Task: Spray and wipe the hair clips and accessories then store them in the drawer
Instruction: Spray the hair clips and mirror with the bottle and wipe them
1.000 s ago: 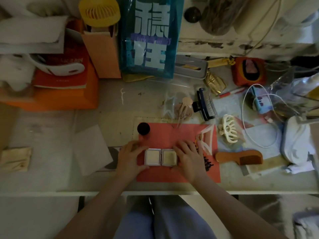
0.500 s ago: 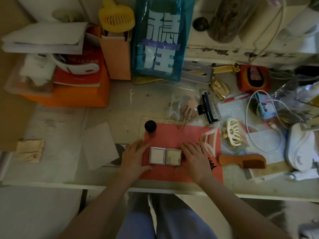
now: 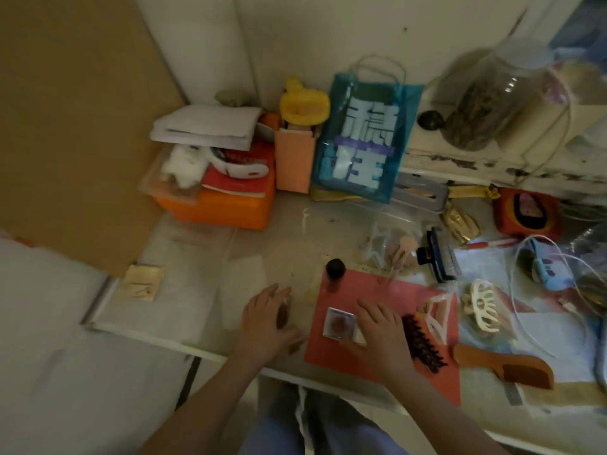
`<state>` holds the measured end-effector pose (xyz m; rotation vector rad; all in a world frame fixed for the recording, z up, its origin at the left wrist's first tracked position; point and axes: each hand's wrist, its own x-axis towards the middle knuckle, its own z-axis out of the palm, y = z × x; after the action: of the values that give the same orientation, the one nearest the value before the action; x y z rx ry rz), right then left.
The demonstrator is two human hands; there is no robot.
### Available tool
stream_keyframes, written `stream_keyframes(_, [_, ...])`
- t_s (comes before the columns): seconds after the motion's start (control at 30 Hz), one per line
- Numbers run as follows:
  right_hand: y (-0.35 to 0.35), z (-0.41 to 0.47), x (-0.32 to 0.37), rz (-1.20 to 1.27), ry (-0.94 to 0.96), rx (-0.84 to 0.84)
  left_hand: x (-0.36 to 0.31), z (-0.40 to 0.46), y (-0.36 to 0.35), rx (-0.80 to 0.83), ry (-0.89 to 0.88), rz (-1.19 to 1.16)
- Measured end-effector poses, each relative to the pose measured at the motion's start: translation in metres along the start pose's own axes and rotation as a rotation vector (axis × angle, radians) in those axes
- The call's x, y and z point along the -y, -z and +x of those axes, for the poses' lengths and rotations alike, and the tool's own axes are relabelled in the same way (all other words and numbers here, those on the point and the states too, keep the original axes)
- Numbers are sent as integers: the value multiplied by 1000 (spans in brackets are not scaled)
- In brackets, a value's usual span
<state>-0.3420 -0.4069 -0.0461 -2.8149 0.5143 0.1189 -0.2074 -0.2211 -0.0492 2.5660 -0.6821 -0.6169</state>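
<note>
Your right hand (image 3: 381, 330) is resting on the small square compact (image 3: 339, 324) at lower centre, on the red mat (image 3: 377, 359), fingers curled over its right edge and gripping it. Your left hand (image 3: 267, 323) is lying left of the mat on the table (image 3: 197, 290), fingers loosely spread; something brownish is showing under them, too blurred to name, so whether it is grasping I cannot tell. Judging the step: you are steadying the compact, so keep it flat while reaching for the wipe. Hair clips are waiting to the right: dark claw clip (image 3: 422, 344), white claw clip (image 3: 483, 305), wooden comb (image 3: 505, 369). Containers, upper frame: orange box (image 3: 223, 208) bearing a red book (image 3: 239, 182); blue bag (image 3: 361, 139), contents hidden; glass jar (image 3: 483, 106) holding dark dried matter. No drawer in view.
</note>
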Motion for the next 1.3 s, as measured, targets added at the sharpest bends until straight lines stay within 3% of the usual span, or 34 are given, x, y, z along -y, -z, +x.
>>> stream_keyframes(0.27, [5, 27, 75, 28, 102, 61, 54, -21, 54, -263, 181, -67])
stream_keyframes(0.5, [-5, 64, 134, 67, 121, 231, 123, -3, 98, -339, 250, -69])
stream_keyframes(0.73, [-31, 102, 187, 66, 0, 283, 194, 53, 136, -213, 313, 66])
stream_keyframes(1.0, [-56, 103, 226, 162, -258, 206, 236, 117, 151, -17, 138, 101])
stream_keyframes(1.3, [-57, 82, 219, 223, -487, 77, 206, 128, 155, 4, 27, -156])
